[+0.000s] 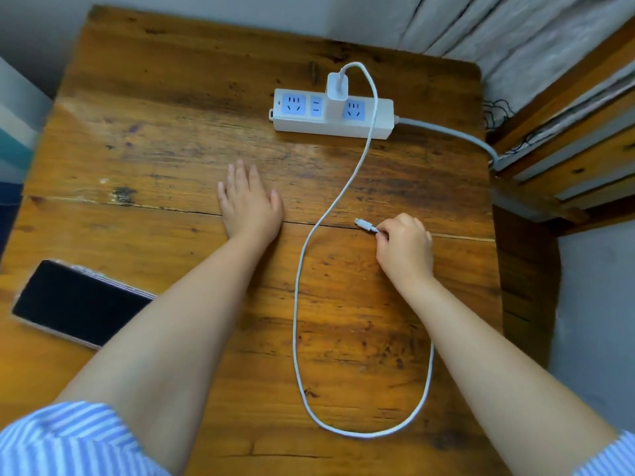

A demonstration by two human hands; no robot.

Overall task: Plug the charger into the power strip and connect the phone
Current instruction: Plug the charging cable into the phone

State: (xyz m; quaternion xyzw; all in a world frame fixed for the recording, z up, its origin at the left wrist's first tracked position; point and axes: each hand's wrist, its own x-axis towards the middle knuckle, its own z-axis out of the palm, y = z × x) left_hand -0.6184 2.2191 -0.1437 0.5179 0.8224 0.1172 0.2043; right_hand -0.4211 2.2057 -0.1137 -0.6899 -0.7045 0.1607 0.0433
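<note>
A white power strip (374, 127) lies at the back of the wooden table (154, 139). A white charger (337, 88) stands plugged into one of its middle sockets. Its white cable (296, 304) runs forward in a long loop and back up to my right hand (405, 250), which pinches the cable just behind its free plug (365, 224). My left hand (249, 201) rests flat on the table, fingers apart, holding nothing. The phone (77, 302) lies screen up, dark, at the table's left edge, partly under my left forearm.
The strip's grey cord (457, 134) runs off the table's right edge toward a wooden bed frame (563, 139). A grey curtain or bedding (508, 32) hangs at the back right. The table's right edge lies close to my right hand.
</note>
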